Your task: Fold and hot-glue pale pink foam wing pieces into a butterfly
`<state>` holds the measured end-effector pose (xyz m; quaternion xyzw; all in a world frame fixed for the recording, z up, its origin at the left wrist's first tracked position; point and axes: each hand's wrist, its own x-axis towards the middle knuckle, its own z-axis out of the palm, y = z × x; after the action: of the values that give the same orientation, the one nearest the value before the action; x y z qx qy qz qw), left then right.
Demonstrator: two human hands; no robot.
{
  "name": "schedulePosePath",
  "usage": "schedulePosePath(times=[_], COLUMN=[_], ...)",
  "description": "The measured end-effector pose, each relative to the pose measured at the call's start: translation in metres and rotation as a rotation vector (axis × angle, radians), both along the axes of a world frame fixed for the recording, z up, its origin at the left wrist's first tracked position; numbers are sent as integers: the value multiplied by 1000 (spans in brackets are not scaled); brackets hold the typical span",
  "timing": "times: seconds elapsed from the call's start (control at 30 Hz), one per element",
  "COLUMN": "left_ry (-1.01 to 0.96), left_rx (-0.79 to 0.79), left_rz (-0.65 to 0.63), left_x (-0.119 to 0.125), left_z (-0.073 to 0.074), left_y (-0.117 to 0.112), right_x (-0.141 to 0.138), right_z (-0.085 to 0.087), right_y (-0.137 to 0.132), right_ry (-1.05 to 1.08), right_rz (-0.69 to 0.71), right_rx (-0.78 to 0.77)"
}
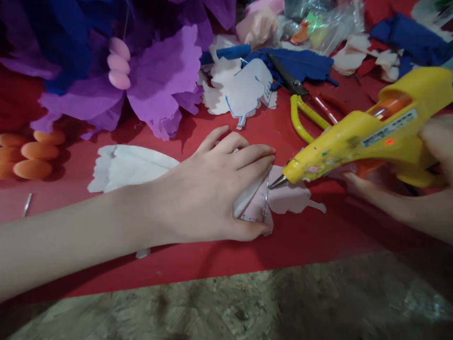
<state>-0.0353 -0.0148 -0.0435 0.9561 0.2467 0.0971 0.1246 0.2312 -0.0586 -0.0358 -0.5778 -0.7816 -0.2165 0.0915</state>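
Note:
My left hand point(208, 189) lies palm down with its fingers stretched out, pressing a pale pink scalloped cutout point(290, 196) against the red surface. Thumb and fingers are apart, and part of a folded white layer shows between them. On the right, my right hand point(406, 208) is wrapped round a yellow hot glue gun point(354, 141), its orange light lit. The gun's metal nozzle points down-left at the cutout, beside a thin shiny line on it. Another white cutout point(134, 165) lies partly under my left forearm.
Large purple cutouts point(159, 80) and pink egg-shaped pieces point(119, 63) stand at the back left. Orange egg-shaped pieces point(39, 152) sit at the left. Yellow-handled scissors point(297, 118), a white template point(247, 89) and blue scraps point(300, 63) lie behind. The red surface's edge point(177, 282) runs in front.

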Motion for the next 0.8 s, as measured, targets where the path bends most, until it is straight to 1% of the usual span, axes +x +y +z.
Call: schedulePosePath(times=[0.07,0.1,0.27,0.37,0.57,0.8], left_ry=[-3,-4,-8,-9,-6,1], left_rx=[-1,-3,-10,-14,-5,-5], left_rz=[-1,2,8,8,2,8], left_x=[0,0,0,0,-1,0], left_z=[0,-1,0,0,0,0], left_y=[0,0,1,1,1,0], right_x=[-1,-1,-1,-5,-5,-7], right_z=[-1,-1,-1,0,0,2], right_y=[2,3,3,3,2,-7], right_ry=[27,33,66,68,45,-5], right_rz=[59,62,-39,-53,12,119], right_rx=[36,50,31,31,39,48])
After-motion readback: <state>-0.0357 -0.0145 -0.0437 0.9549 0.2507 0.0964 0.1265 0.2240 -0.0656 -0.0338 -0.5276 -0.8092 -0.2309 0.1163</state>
